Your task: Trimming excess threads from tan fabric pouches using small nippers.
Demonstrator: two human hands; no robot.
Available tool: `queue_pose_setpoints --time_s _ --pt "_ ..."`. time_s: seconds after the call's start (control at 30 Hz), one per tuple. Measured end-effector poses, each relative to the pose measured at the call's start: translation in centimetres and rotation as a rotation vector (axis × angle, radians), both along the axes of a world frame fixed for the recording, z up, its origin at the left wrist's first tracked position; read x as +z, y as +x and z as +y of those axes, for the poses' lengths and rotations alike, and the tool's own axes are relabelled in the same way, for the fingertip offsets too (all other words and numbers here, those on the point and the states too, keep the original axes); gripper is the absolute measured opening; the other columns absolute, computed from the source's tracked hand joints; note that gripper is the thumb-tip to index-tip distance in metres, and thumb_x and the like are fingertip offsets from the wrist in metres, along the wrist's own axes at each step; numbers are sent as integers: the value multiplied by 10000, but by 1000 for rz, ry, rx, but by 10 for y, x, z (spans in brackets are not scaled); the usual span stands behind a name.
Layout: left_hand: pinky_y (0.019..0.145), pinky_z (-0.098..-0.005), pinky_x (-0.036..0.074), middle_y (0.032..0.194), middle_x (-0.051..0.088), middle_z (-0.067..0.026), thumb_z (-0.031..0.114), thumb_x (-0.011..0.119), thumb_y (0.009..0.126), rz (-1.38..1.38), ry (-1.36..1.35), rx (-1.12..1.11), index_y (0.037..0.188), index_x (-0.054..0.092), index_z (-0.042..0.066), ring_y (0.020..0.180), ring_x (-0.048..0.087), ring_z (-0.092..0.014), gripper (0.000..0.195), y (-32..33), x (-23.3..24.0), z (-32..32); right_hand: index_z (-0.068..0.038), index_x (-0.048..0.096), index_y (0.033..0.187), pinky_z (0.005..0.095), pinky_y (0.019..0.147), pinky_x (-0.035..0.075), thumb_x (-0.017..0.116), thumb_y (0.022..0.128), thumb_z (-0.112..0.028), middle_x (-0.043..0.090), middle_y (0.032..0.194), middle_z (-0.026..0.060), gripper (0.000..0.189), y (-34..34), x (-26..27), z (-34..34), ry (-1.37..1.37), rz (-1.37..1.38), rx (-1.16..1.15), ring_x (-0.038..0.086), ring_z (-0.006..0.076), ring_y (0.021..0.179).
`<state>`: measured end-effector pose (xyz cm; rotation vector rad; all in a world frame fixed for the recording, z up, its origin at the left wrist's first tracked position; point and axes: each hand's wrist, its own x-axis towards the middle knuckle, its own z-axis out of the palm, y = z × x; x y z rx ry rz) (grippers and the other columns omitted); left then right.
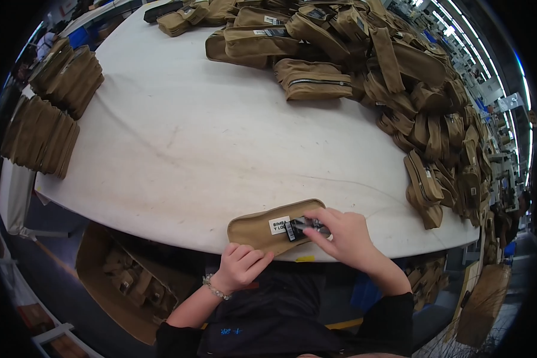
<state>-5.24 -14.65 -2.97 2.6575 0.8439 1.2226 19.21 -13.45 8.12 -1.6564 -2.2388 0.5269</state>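
Observation:
At the table's near edge lies a tan fabric pouch (pixel 253 231), with a white label (pixel 278 225) bearing writing on its face. My left hand (pixel 245 265) grips the pouch's near edge at the left, fingers curled over it. My right hand (pixel 347 232) pinches a small dark, shiny item (pixel 311 225) between thumb and fingers over the pouch's right part; what it is exactly cannot be made out. Beside these fingertips a black tag (pixel 291 230) with a barcode overlaps the label's right side. The right hand hides part of the pouch's right end.
A large heap of tan pouches (pixel 313 85) covers the far and right sides of the white table (pixel 170 147). Stacked pouches (pixel 40 134) stand at the left edge. Below the table is a cardboard box (pixel 99 277) with more pouches inside. Yellow tape (pixel 305 258) marks the near edge.

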Motion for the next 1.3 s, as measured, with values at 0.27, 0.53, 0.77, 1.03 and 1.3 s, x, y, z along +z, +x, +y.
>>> queue_pose_setpoints --time_s 0.27,0.53,0.77,1.03,1.3 --pt "567 -262 316 760 522 63 130 663 632 5 161 18 929 735 103 647 469 -98 306 7 2 -4 -117 616 852 295 448 325 758 778 -279 546 604 -15 228 -25 -27 -55 240 -91 25 521 163 458" --pt "505 -258 306 720 500 54 88 687 654 -3 148 -46 896 734 72 607 462 -95 246 8 1 -5 -115 630 837 292 451 332 762 785 -269 573 629 -12 210 -38 -45 -73 256 -62 -114 531 166 465" --pt "494 -264 323 709 502 39 85 643 591 -55 149 -42 905 729 51 593 475 -108 327 11 -5 -4 -92 627 804 292 448 382 799 750 -224 635 653 18 224 -44 -57 -81 241 50 -222 564 194 471" --pt "493 -271 336 705 504 32 109 583 579 -64 132 -43 916 724 52 595 483 -118 369 10 -9 -4 -90 635 803 292 457 394 789 773 -211 646 667 41 199 -46 -82 -88 230 190 -302 581 214 488" --pt "555 -303 359 722 474 36 157 711 596 -33 114 -60 905 732 83 642 463 -154 318 6 -10 -6 22 599 874 242 484 365 710 878 -222 537 588 23 268 -25 -99 -99 -584 1459 -428 454 66 499"
